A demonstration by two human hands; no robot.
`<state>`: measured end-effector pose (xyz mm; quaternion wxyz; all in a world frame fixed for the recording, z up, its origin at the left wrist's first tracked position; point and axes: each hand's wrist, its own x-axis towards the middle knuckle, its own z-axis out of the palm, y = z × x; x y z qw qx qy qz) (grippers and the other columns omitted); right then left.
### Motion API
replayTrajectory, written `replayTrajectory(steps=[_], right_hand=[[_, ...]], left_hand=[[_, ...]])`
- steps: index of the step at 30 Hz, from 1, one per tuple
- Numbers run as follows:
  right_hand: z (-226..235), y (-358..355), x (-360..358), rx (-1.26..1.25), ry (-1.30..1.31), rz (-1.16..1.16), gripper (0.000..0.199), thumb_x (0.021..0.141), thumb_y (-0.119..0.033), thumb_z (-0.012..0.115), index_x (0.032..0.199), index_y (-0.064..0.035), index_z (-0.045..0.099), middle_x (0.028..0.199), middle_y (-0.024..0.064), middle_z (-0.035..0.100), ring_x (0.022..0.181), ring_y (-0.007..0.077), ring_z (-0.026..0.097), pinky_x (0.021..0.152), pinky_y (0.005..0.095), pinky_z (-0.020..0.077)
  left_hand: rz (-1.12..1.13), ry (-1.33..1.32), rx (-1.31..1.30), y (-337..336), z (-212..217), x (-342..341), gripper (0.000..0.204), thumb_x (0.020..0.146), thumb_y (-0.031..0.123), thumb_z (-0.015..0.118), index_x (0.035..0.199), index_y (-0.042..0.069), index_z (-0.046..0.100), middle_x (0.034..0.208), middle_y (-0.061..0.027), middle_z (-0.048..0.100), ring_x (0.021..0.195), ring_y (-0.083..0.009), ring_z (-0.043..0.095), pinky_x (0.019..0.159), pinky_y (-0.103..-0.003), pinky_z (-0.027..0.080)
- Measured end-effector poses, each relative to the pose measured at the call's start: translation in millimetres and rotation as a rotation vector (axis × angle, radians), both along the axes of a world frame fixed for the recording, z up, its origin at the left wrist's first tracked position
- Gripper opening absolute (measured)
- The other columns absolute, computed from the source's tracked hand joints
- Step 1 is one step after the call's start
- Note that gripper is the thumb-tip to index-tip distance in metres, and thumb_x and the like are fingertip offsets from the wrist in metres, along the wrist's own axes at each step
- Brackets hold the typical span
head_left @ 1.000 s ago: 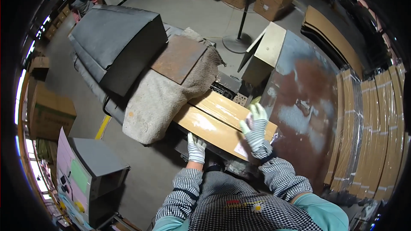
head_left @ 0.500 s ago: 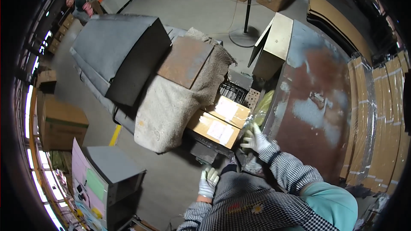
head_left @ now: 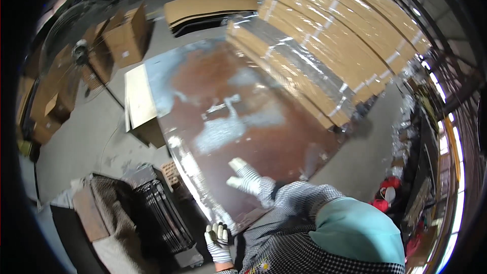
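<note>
My right hand [head_left: 247, 178], in a white striped glove, reaches over the near part of a large worn brown and pale-blue tabletop [head_left: 284, 152]. Its fingers are stretched out and apart, and nothing is in them. Whether it touches the surface I cannot tell. Beside the table's near left corner, my left hand [head_left: 218, 243] is raised in a matching glove. Its fingers are loosely bent and separated, with no object in them. Left of that hand lies a black slatted rack [head_left: 165, 218], partly bordered by a rough grey-brown cloth [head_left: 119, 223].
Tall plastic-wrapped cardboard stacks [head_left: 329, 30] line the table's far right side. A pale metal box [head_left: 138, 96] stands against its left edge. Flat cardboard sheets [head_left: 210, 7] lie beyond it; cartons [head_left: 124, 38] and a pedestal fan [head_left: 81, 53] stand far left.
My view has swung right, bringing the table to the middle. The right hand is now over the tabletop, the left beside its corner. Two cartons seen on the rack no longer show.
</note>
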<state>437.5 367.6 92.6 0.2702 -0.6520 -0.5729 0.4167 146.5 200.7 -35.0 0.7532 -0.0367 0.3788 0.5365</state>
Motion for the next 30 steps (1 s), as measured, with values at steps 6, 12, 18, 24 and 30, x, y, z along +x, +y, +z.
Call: replayTrajectory(steps=[6,12,18,24,30], right_hand=[[57,-14,412,0.350,-0.788,-0.749,0.083,0.073,-0.040,0.083,0.139,0.0017,0.053,0.138,0.0280,0.055,0.130,0.0428,0.052,0.113,0.0471,0.0407],[-9,-104,697,0.442,-0.269,-1.104,0.055,0.084,-0.025,0.083,0.126,-0.0017,0.057,0.123,0.0159,0.064,0.113,0.0272,0.060,0.102,0.0382,0.0474],[-23,-69,569,0.153,0.205,-0.675,0.010,0.093,-0.012,0.074,0.097,-0.0055,0.068,0.087,0.0002,0.068,0.083,0.0104,0.061,0.075,0.0267,0.0510],[-104,-56,696,0.281,0.428,-1.136,0.021,0.092,-0.007,0.072,0.110,-0.0024,0.062,0.094,0.0047,0.068,0.083,0.0137,0.062,0.076,0.0258,0.0519],[-77,15,557,0.213,0.574,-1.598,0.042,0.089,-0.021,0.079,0.120,-0.0039,0.056,0.115,0.0098,0.063,0.095,0.0204,0.056,0.081,0.0376,0.0485]], left_hand=[[-0.317,0.163,0.053,55,12,124,0.064,0.098,0.057,0.059,0.149,0.020,0.047,0.144,-0.0092,0.056,0.135,-0.0307,0.050,0.107,-0.047,0.045],[-0.815,-0.022,0.278,121,44,431,0.090,0.096,0.056,0.063,0.161,0.015,0.017,0.159,-0.0217,0.036,0.145,-0.0360,0.039,0.115,-0.049,0.037],[-0.613,0.217,0.397,180,13,573,0.062,0.091,0.042,0.075,0.138,0.008,0.055,0.129,-0.0094,0.065,0.120,-0.0235,0.061,0.106,-0.041,0.048],[-0.481,0.037,0.215,174,12,591,0.069,0.091,0.054,0.068,0.140,0.007,0.056,0.134,-0.0119,0.064,0.121,-0.0313,0.061,0.106,-0.048,0.050],[-0.355,-0.070,0.209,188,38,536,0.107,0.080,0.080,0.061,0.158,0.011,0.033,0.157,-0.0161,0.042,0.139,-0.0382,0.046,0.115,-0.056,0.041]])
